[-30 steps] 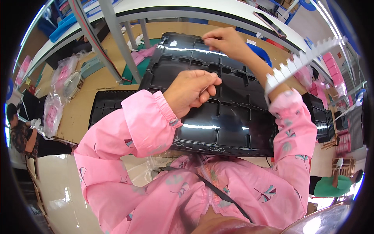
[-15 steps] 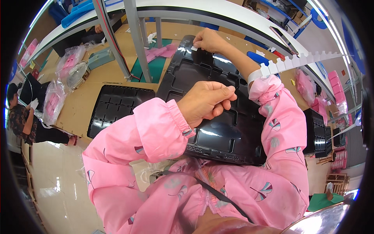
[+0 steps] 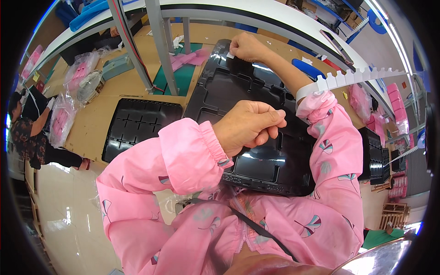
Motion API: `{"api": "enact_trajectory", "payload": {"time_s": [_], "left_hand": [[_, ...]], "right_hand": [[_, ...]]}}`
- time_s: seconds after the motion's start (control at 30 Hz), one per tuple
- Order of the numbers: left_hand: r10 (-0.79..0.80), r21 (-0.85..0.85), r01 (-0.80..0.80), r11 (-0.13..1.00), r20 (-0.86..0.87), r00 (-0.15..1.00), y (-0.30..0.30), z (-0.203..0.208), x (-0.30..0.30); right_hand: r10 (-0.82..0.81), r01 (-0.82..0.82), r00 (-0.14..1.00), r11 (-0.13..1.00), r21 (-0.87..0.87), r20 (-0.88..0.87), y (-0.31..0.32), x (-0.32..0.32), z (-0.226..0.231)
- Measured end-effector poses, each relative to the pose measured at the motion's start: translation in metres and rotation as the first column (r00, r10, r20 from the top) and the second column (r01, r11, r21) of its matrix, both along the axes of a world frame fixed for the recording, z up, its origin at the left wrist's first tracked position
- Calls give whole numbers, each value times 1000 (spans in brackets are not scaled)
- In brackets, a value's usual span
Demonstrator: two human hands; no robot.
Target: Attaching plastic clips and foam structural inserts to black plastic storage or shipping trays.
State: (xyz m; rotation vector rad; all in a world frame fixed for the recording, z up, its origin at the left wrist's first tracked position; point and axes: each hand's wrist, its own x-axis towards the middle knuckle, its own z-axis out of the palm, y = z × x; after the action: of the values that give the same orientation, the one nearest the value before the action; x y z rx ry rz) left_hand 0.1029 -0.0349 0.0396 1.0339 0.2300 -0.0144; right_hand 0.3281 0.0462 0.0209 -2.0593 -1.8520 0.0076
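A large black molded plastic tray [image 3: 256,167] lies in front of me, with shallow recesses and raised ribs. At its far left corner my right hand [image 3: 247,47] is closed, fingertips pinching a small white piece [image 3: 230,55], perhaps a sticker, against the tray. Around my right wrist runs a white strip with a notched edge [image 3: 353,77], stretching off to the right. Above the tray's middle hovers my left hand [image 3: 250,126], thumb and forefinger pinched together and the other fingers curled. Whatever those fingertips hold, if anything, is too small to make out.
Left of the tray rests a smaller black tray [image 3: 142,123] on the brown tabletop [image 3: 89,130]. Grey metal posts [image 3: 162,50] carry a white shelf [image 3: 256,19] at the back. Pink pieces [image 3: 190,59] lie on a green mat [image 3: 167,80]. A person [image 3: 34,128] works at far left.
My left hand has shifted slightly right and down over the tray. The right hand stays at the far corner, and the notched strip on its wrist has swung a little upward.
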Motion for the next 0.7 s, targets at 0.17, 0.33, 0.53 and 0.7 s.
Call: {"api": "enact_trajectory", "payload": {"time_s": [0.17, 0.33, 0.53, 0.7], "left_hand": [[-20, -6, 20, 1000, -11, 1000, 0, 2, -3], [-16, -6, 16, 1000, -7, 1000, 0, 1, -2], [-23, 1, 23, 1000, -2, 1000, -1, 1, -2], [-14, 8, 14, 1000, -4, 1000, -1, 2, -3]], "right_hand": [[33, -62, 977, 989, 133, 212, -14, -17, -4], [-21, 13, 993, 998, 64, 120, -15, -13, -1], [42, -80, 976, 982, 172, 214, -23, -15, -7], [0, -25, 987, 988, 152, 158, -24, -16, -6]]}}
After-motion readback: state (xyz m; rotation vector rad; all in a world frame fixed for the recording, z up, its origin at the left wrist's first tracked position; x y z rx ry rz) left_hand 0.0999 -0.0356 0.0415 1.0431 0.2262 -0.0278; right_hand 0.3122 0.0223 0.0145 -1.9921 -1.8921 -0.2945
